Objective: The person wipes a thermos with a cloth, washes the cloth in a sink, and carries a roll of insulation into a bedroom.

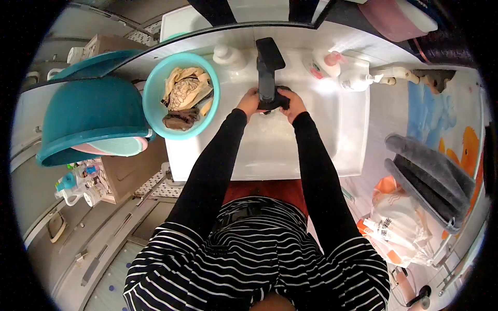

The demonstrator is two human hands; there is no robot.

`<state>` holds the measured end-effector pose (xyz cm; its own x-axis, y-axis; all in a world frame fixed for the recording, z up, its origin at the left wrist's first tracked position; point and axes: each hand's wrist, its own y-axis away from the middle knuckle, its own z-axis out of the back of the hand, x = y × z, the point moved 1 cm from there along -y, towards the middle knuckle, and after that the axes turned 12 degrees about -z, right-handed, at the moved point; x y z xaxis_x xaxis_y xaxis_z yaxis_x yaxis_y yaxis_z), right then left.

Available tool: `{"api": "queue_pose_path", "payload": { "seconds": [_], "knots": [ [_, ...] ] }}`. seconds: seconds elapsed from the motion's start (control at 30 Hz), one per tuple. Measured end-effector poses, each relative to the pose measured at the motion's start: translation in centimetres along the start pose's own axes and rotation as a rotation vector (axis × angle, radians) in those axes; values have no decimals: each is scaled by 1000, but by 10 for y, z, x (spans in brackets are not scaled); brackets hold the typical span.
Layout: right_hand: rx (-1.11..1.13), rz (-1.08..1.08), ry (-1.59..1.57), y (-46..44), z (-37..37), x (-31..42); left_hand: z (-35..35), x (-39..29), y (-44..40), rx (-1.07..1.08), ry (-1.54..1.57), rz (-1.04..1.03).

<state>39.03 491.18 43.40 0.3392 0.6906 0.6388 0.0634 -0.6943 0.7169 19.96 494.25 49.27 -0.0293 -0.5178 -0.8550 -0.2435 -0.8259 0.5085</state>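
Note:
My left hand [249,103] and my right hand [294,105] are together over the white sink [332,150], under a black faucet [266,78]. Between them is a dark, wet-looking cloth [281,98], gripped from both sides with curled fingers. The faucet hides the middle of the cloth, so its kind does not show. To the left, a turquoise basin [150,111] holds a beige patterned cloth [188,88] and a brown cloth [180,120].
Behind the sink stand a white bottle [228,57] and pump bottles [357,78]. Large teal tubs [91,116] hang at the left. On the right are a grey folded item [425,171] and a white-and-orange plastic bag [397,223]. A mirror edge [207,32] crosses the back.

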Motion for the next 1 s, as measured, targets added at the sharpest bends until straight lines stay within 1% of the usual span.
{"api": "queue_pose_path", "payload": {
  "seconds": [0.03, 0.07, 0.13, 0.23, 0.3, 0.33, 0.4, 0.43, 0.47, 0.5, 0.53, 0.57, 0.63, 0.67, 0.7, 0.73, 0.77, 0.8, 0.83, 0.9, 0.93, 1.0],
  "knots": [
    [-8, -130, -130, 30, -8, 28, 2, 5, 0, 71, 79, -15],
    [-17, -260, -261, 50, -13, 44, 2, -1, 5, 54, 45, -2],
    [-51, -268, -206, 55, -8, 42, -1, -16, 17, 23, -25, 26],
    [-66, -298, -129, 58, -2, 42, 6, -13, 6, -126, -48, 120],
    [-66, -298, -59, 60, -4, 40, 4, -14, 5, -138, 13, 110],
    [-69, -322, -108, 62, -7, 39, 2, -16, 5, -145, 44, 104],
    [-75, -368, -206, 68, -14, 39, -3, -9, 5, -82, 114, 37],
    [-52, -387, -312, 71, -22, 43, -6, -7, 5, -51, 148, 3],
    [6, -292, -351, 58, -19, 30, -7, -4, 6, -41, 55, -18],
    [64, -196, -391, 36, -14, 7, -11, -18, 16, -31, -39, -40],
    [121, -100, -429, 43, -27, 16, -15, -25, 21, -21, -133, -61],
    [50, -181, -667, 52, -35, 25, -18, -22, 20, -74, -38, -28],
    [34, -125, -647, 48, -45, 20, -24, -7, 14, -179, 152, 35],
    [23, -97, -636, 48, -46, 17, -26, 10, 6, -199, 59, -68],
    [-26, -202, -600, 43, -49, 11, -29, 15, -1, -218, -32, -174],
    [-25, -184, -603, 38, -49, 7, -30, 21, -5, -240, -124, -279],
    [-23, -169, -606, 35, -53, 1, -30, 29, -5, -265, -268, -249],
    [-20, -153, -608, 34, -60, 0, -37, -6, 16, -290, -412, -218],
    [-60, -105, -658, 31, -67, -2, -41, -27, 28, -313, -557, -185],
    [-83, 112, -469, 26, -70, -9, -39, -28, 25, -315, -621, -155],
    [-121, 109, -437, 20, -71, -13, -37, -29, 24, -316, -653, -140],
    [-198, 98, -372, 9, -73, -19, -34, -31, 25, -333, -716, -179]
  ]
}}
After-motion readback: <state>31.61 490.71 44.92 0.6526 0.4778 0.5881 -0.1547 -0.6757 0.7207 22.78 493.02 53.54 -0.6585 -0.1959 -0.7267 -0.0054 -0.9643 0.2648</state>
